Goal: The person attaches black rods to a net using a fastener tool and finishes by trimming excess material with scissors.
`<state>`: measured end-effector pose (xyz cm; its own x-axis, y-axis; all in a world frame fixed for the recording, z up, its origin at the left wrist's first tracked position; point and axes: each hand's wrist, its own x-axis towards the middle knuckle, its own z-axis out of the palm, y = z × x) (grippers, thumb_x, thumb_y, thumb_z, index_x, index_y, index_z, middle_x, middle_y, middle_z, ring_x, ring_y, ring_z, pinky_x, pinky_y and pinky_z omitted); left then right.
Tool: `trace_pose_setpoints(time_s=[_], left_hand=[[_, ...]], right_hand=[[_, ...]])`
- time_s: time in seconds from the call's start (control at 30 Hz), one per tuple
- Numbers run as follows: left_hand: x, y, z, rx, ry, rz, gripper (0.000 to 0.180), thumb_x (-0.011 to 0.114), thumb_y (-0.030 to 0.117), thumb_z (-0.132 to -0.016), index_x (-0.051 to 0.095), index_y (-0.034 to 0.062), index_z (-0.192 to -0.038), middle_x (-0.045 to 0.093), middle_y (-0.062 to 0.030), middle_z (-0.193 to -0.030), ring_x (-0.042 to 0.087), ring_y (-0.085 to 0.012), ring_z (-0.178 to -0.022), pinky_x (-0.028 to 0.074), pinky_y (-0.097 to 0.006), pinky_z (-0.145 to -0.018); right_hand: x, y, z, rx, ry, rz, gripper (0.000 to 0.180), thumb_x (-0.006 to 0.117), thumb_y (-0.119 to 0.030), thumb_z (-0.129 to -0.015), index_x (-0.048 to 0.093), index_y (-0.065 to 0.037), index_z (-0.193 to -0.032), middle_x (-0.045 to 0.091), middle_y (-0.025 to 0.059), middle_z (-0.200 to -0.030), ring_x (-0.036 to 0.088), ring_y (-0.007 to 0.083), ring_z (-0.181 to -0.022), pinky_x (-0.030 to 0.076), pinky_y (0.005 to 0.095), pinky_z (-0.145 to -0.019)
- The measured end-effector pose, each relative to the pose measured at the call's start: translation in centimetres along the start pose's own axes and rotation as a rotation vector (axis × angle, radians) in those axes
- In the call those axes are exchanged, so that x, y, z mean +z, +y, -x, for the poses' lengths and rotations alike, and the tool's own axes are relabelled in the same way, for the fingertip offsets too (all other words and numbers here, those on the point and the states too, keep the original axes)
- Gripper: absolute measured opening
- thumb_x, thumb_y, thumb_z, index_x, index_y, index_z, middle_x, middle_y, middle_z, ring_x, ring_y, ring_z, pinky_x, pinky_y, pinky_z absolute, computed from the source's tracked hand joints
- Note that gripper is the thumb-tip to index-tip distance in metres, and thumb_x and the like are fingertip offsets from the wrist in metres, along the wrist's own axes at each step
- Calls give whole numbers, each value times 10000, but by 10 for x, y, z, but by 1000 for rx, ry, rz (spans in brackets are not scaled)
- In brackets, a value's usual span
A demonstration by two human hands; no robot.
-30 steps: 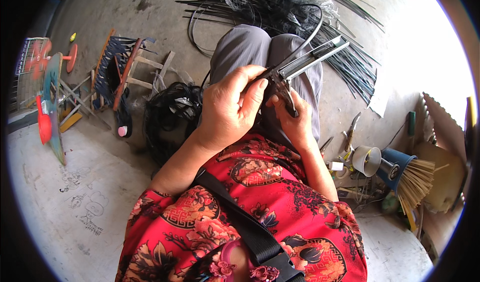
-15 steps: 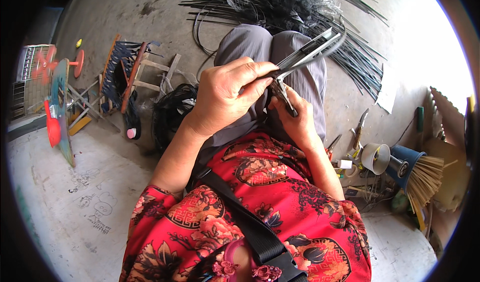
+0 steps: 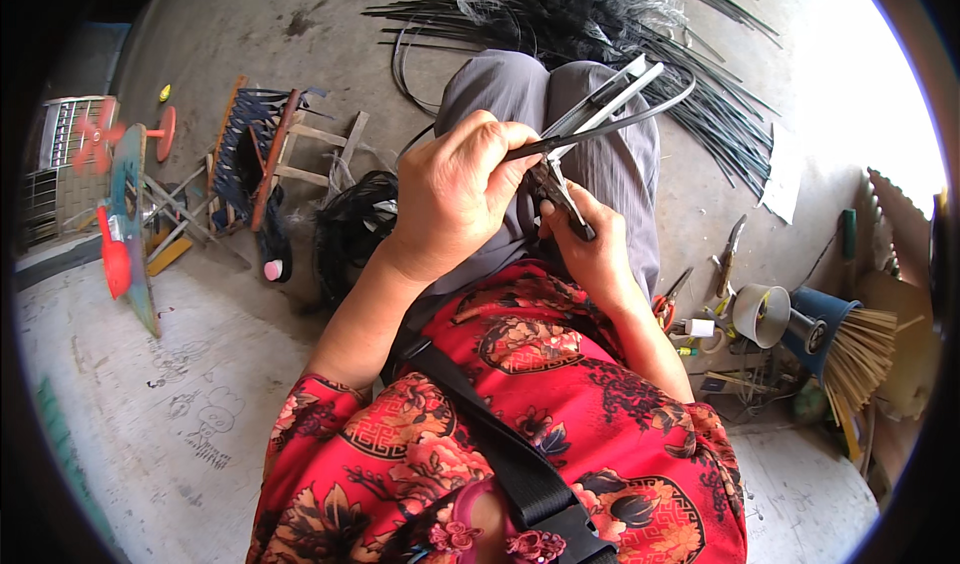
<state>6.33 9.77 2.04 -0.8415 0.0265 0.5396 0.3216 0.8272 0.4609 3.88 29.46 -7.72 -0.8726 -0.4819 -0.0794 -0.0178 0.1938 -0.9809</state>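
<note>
My left hand (image 3: 452, 186) is closed, pinching a flat black strip (image 3: 635, 118) between thumb and fingers. From that pinch the strip runs off to the right and curls upward at its far end. My right hand (image 3: 592, 246) wraps round the dark handle of a silver plier-like stapler (image 3: 612, 102), whose two long channel-shaped arms point up and right above my knees. The strip crosses those arms near the tool's pivot. My left fingertips are close beside the pivot and partly hide it; whether they touch it I cannot tell.
Black strips (image 3: 700, 129) and clear plastic wrap (image 3: 625, 4) lie on the floor ahead. A folding chair with dark webbing (image 3: 250, 154) stands left, near a coil of black strip (image 3: 350, 224). Pliers (image 3: 672, 299), a knife (image 3: 731, 254), a pale cup (image 3: 760, 314) and a blue bucket of sticks (image 3: 818, 339) are right.
The black strip has swung out from along the stapler's arms and now bows to the right across them. The tool has tilted slightly more upright. Both hands keep their grip.
</note>
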Motion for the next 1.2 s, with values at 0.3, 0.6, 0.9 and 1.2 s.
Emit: trace_pose_setpoints(time_s=[0.3, 0.6, 0.9, 1.2], left_hand=[[-3, 3, 2, -31, 60, 123, 157, 781, 49, -1002, 694, 35, -1132, 681, -135, -953, 716, -345, -744, 572, -409, -678], [3, 3, 6, -364, -61, 684, 617, 939, 245, -939, 612, -49, -1372, 665, -44, -1118, 644, -61, -874, 523, -225, -720], [-37, -1, 14, -492, -241, 710, 325, 792, -98, -834, 718, -25, -1142, 650, -3, -1043, 677, -59, -920, 561, -242, -812], [-20, -5, 49, -482, -358, 607, 336, 830, -60, -837, 721, -7, -1150, 670, -32, -1062, 680, -84, -891, 562, -268, -770]], right_hand=[[0, -20, 8, 144, -235, -243, 281, 705, -129, -1125, 714, 13, -1367, 698, 9, -834, 621, 75, -770, 546, 296, -718], [34, -12, 7, -342, 138, 252, 996, 796, 1, -923, 220, 26, -1736, 729, 334, -1194, 751, 514, -1032, 622, 532, -864], [-40, -41, 33, -12, -433, -837, 1350, 1056, -371, -761, 233, 31, -1751, 450, 222, -1697, 475, 330, -1572, 355, 509, -1319], [-51, -21, 59, 83, -468, -1030, 1372, 887, -717, -805, 314, 174, -1678, 608, 331, -1520, 674, 429, -1357, 572, 473, -1069]])
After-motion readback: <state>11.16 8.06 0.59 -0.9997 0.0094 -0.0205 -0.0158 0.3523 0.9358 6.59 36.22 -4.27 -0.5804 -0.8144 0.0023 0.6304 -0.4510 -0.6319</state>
